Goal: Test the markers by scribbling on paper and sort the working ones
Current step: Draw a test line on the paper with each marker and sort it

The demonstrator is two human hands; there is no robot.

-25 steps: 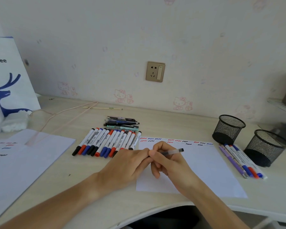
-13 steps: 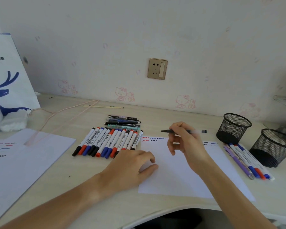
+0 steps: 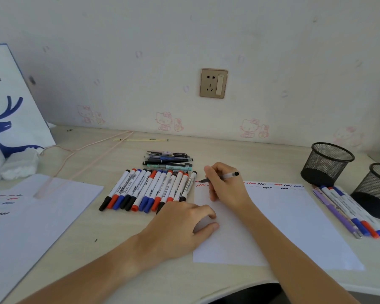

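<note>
**Testing a black marker at the sheet's top edge**

Scribbling is the step in hand: my right hand [image 3: 225,187] pinches a black marker [image 3: 219,177], tip at the upper left of the paper [image 3: 294,220] beside the red squiggles [image 3: 201,184]. My left hand [image 3: 182,227] lies relaxed, holding nothing, fingers pinning the paper's left edge on the desk [image 3: 97,233]. Next, I judge, comes checking the mark and then placing the marker with the sorted group [image 3: 349,211] near the mesh cups [image 3: 327,163]. My fingers hide any fresh line; the untested row [image 3: 149,189] waits to the left.
</note>
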